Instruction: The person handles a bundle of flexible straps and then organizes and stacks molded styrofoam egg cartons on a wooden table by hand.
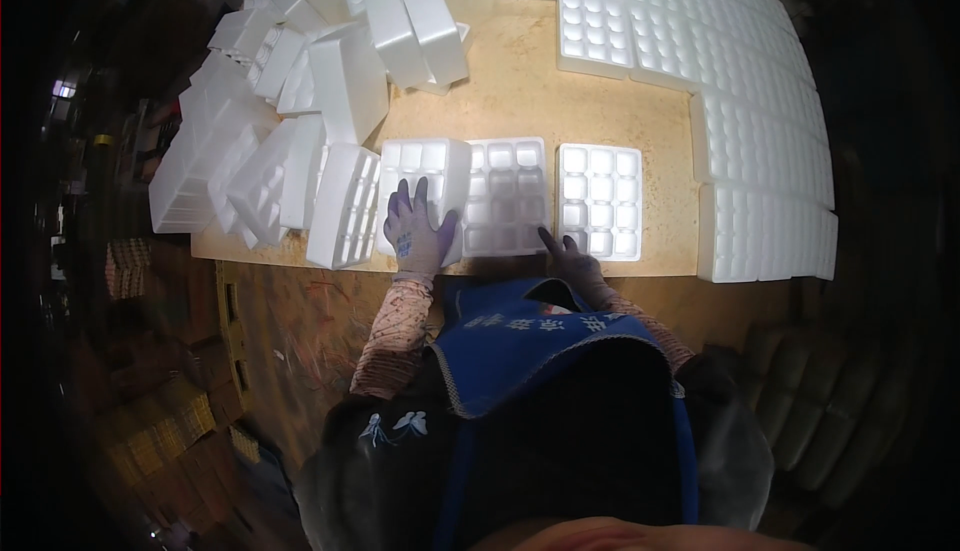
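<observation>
Immediately left of the middle foam tray [504, 183], and against it, sits the left foam tray [432, 157], compartments facing up. The left hand [418, 236], gloved, lies over this left tray with fingers spread wide and thumb toward the middle tray; it is not closed around anything visible. At the near right corner of the middle tray is the right hand [577, 265], also gloved, its fingers partly extended; whether they touch or hold a tray cannot be told. Right of the middle tray, across a narrow gap, the right foam tray [600, 201] lies flat, compartments up, its near edge beside the right hand. Farther left of the middle tray, a tilted tray [345, 206] stands on its side, next to a disordered heap of white trays [345, 81]. Well right of and beyond the middle tray, close-set rows of trays [765, 131] cover part of the tan table [520, 101]. On the near side of the middle tray hangs a blue apron [530, 341].
</observation>
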`<state>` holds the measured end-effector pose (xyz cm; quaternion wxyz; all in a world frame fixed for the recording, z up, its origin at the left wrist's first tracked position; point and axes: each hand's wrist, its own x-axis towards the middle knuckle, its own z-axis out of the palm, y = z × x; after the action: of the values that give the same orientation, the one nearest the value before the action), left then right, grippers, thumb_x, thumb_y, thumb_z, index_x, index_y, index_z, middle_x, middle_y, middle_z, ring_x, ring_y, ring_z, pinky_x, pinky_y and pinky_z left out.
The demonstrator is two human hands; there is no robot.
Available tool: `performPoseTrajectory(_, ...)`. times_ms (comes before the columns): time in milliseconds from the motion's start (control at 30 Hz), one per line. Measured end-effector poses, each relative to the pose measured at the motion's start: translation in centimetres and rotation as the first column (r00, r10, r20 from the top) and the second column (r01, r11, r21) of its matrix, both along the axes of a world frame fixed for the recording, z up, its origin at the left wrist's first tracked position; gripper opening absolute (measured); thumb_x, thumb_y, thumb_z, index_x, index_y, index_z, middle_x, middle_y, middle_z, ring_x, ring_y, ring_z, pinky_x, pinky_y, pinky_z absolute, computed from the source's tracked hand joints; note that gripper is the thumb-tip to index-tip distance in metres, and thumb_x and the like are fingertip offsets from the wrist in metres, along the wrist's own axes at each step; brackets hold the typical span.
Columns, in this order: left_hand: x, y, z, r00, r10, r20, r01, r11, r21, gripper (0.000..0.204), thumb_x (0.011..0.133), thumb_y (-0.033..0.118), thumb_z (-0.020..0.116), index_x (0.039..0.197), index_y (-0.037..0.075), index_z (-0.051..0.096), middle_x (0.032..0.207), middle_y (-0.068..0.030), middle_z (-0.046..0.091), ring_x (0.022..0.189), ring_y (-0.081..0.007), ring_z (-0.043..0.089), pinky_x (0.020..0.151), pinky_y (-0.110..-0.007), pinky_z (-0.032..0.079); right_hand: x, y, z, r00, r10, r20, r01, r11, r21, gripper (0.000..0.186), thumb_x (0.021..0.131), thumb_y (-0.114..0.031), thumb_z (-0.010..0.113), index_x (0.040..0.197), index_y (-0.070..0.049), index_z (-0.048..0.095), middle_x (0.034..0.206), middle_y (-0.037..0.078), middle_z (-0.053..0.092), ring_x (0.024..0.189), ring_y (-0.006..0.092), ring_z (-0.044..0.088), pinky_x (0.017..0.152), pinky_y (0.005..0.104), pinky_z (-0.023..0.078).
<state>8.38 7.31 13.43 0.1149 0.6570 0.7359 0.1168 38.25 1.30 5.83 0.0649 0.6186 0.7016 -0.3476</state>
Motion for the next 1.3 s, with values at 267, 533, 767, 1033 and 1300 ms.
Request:
performPoseTrajectory(267,0.9,1.5,-2.6,0.995,0.098,0.003,-0.098,0.994,0.04,0.082,0.088,0.051,0.068,0.155,0.012,0.039,0.153,-0.0273,0.041,0.143,-0.0442,0.036,0.116,-0.054,0.029,1.8,2.8,0.7,0.989,0.086,0.121,-0.081,0.996,-0.046,0.041,0.092,-0.048,0.055,0.115,-0.015,0.066,0.113,0.02,0.07,0.107,0.0384,0.068,0.087,0.0502,0.054)
performPoseTrajectory(533,-11.9,-0.5,-1.4,0.785,0.434,-0.441,-0.445,0.892,0.086,0.064,0.092,0.03,0.063,0.152,0.019,0.044,0.152,-0.0154,0.046,0.137,-0.0384,0.044,0.108,-0.055,0.039,9.2,2.6,0.4,0.972,-0.082,0.221,0.078,0.997,0.028,0.035,0.095,-0.033,0.052,0.125,-0.021,0.064,0.113,0.02,0.07,0.105,0.0388,0.069,0.087,0.0508,0.054)
performPoseTrajectory(767,-14.2,1.1,-3.2,0.951,0.308,-0.022,-0.309,0.951,-0.01,0.054,0.096,0.015,0.051,0.149,0.009,0.046,0.126,-0.0169,0.068,0.111,-0.0344,0.066,0.095,-0.046,0.051,10.7,1.4,-0.9,0.972,-0.108,0.21,0.072,0.983,0.171,0.034,0.094,-0.033,0.056,0.124,-0.022,0.065,0.107,0.02,0.07,0.095,0.0396,0.07,0.081,0.0514,0.056)
performPoseTrajectory(1033,-7.9,1.0,-4.9,0.998,-0.045,-0.042,0.05,0.991,0.123,0.068,0.091,0.04,0.068,0.144,0.004,0.049,0.136,-0.0256,0.057,0.126,-0.0412,0.054,0.106,-0.048,0.045,11.5,0.7,-0.7,0.97,-0.176,0.165,0.105,0.925,0.365,0.033,0.091,-0.027,0.063,0.123,-0.02,0.067,0.093,0.018,0.067,0.08,0.0377,0.068,0.069,0.0494,0.055)
performPoseTrajectory(1300,-0.3,-6.5,-7.9,0.979,-0.201,-0.014,0.196,0.966,-0.166,0.043,0.086,0.035,0.071,0.124,0.017,0.07,0.151,-0.0216,0.043,0.128,-0.0424,0.049,0.108,-0.051,0.038,11.6,4.1,-2.8,0.962,-0.262,0.077,0.188,0.839,0.511,0.027,0.092,-0.035,0.065,0.113,-0.019,0.067,0.094,0.016,0.065,0.08,0.0366,0.068,0.07,0.0492,0.054)
